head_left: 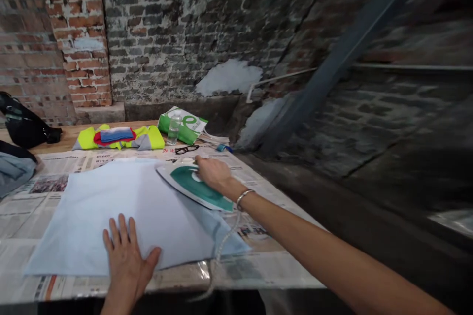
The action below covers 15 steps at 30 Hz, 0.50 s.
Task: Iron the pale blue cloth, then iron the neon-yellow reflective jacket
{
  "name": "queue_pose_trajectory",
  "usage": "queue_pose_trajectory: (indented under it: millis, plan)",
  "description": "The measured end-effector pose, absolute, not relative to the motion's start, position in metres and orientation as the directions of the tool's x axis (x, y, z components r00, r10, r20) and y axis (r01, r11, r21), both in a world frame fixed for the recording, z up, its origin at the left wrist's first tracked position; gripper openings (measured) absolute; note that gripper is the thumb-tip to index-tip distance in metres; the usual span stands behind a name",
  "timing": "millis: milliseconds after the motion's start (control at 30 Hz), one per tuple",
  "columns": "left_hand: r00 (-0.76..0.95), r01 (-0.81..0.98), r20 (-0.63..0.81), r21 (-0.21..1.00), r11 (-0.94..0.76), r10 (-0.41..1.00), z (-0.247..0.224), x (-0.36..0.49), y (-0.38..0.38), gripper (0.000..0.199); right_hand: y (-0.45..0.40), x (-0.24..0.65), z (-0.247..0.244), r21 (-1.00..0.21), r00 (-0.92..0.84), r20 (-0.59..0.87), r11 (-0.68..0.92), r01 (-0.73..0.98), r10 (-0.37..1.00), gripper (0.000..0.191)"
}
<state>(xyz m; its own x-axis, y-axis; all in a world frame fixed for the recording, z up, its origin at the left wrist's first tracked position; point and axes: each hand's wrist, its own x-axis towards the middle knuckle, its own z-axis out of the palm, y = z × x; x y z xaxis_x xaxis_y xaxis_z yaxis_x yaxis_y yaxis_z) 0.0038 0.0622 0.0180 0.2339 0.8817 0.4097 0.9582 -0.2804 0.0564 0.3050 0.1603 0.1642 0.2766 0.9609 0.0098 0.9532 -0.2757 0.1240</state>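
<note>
A light blue cloth point(107, 192), perhaps a folded garment, lies spread on the newspaper-covered table. My left hand point(127, 258) rests flat on its near edge, fingers spread. Around the handle of a green and white iron point(195, 188) my right hand point(214, 174) is closed. The iron sits tilted at the cloth's right side, its tip toward the far left; whether its soleplate fully touches the cloth I cannot tell. A pale cord point(221, 251) hangs below my right wrist and runs over the table's near edge.
Newspaper point(22, 229) covers the table. Toward the back lie a yellow hi-vis garment point(151, 137) with folded cloths point(115, 135) on it, a clear bottle point(173, 130), a green-white bag point(188, 125) and glasses point(186, 149). A black bag point(27, 123) stands at left; brick walls rise behind.
</note>
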Motion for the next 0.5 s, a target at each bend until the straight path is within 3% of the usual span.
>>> queue_pose_trajectory:
  millis: [167, 367, 500]
  plan:
    - [0.230, 0.964, 0.344, 0.052, -0.262, 0.910, 0.027, 0.002, 0.062, 0.081, 0.139, 0.348, 0.173, 0.130, 0.391, 0.010, -0.389, 0.912, 0.920, 0.032]
    - [0.236, 0.967, 0.316, 0.016, -0.254, 0.919, 0.034, 0.000, 0.064, 0.088, 0.080, 0.340, 0.198, 0.147, 0.310, 0.011, -0.308, 0.940, 0.951, 0.030]
    - [0.242, 0.967, 0.321, 0.000, -0.255, 0.915, 0.034, -0.001, 0.065, 0.089, 0.048, 0.316, 0.190, 0.080, 0.208, -0.074, -0.202, 0.976, 0.975, 0.029]
